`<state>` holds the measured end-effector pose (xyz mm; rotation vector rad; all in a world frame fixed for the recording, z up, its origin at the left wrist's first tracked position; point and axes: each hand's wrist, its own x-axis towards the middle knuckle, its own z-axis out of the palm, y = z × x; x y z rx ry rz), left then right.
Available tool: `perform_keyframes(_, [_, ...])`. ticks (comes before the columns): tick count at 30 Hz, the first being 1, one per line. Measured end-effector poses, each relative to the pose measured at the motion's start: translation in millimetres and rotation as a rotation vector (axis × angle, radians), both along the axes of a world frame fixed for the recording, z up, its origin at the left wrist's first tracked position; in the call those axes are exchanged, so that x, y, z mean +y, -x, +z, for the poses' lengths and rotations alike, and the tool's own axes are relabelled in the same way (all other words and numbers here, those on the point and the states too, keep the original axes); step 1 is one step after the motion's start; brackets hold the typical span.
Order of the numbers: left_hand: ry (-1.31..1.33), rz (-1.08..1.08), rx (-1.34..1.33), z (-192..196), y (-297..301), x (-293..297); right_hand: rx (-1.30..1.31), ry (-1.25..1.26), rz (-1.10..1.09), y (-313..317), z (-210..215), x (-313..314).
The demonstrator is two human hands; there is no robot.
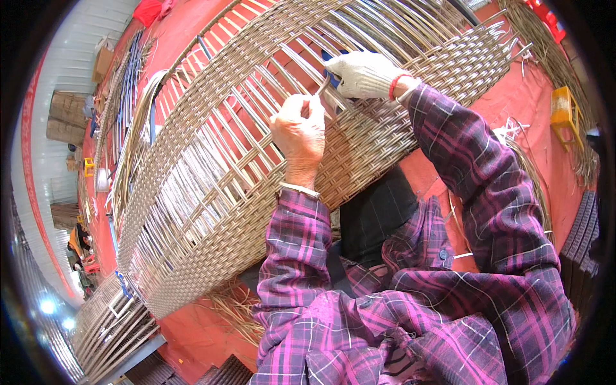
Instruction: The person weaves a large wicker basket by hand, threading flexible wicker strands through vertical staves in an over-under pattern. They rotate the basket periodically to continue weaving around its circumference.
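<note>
A large brown wicker panel stretches diagonally in front of me, tightly woven along both long sides, with bare rods between. My left hand, ungloved, is closed in a pinch on a thin strand above the panel's open middle. Just to its right, my right hand wears a pale knit glove and closes around a blue-handled tool. The tool's working end meets the strand near the left fingertips; its exact kind is mostly hidden by the glove.
Red sheeting covers the floor. Bundles of long strands lie at the far right, near a yellow stool. Another woven piece stands at the lower left. Cardboard boxes sit at the left wall. Loose strands lie beneath the panel.
</note>
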<state>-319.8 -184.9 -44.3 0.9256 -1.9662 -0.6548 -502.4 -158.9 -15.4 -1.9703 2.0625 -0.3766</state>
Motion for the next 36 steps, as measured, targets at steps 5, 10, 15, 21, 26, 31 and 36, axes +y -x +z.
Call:
perform_keyframes(5, [0.236, 0.051, -0.169, -2.4, 21.0, -2.6, -0.350, -0.173, 0.067, 21.2, 7.0, -0.9])
perform_keyframes(10, [0.087, 0.073, -0.111, -4.4, 34.8, -0.1, -0.604, -0.012, 0.064, 49.0, 17.3, 16.4])
perform_keyframes(15, [0.269, 0.081, -0.035, -0.1, 42.0, 3.2, -0.540, 0.128, -0.160, 103.4, 21.1, 48.0])
perform_keyframes(21, [0.432, -0.078, -0.048, 16.4, 79.1, 5.1, -0.692, 0.171, -0.215, 110.2, 32.9, 62.3])
perform_keyframes(26, [-0.244, -0.190, 0.073, 17.1, 83.8, -1.5, -0.941, 0.181, -0.275, 79.3, 42.4, 58.9])
perform_keyframes(31, [-0.092, -0.075, 0.163, 8.4, 55.0, 4.5, -0.136, 0.069, -0.125, 52.8, 5.1, 21.4])
perform_keyframes(36, [0.169, 0.017, -0.182, 5.0, 65.2, 3.1, -0.074, 0.023, -0.078, 54.4, 1.7, 8.7])
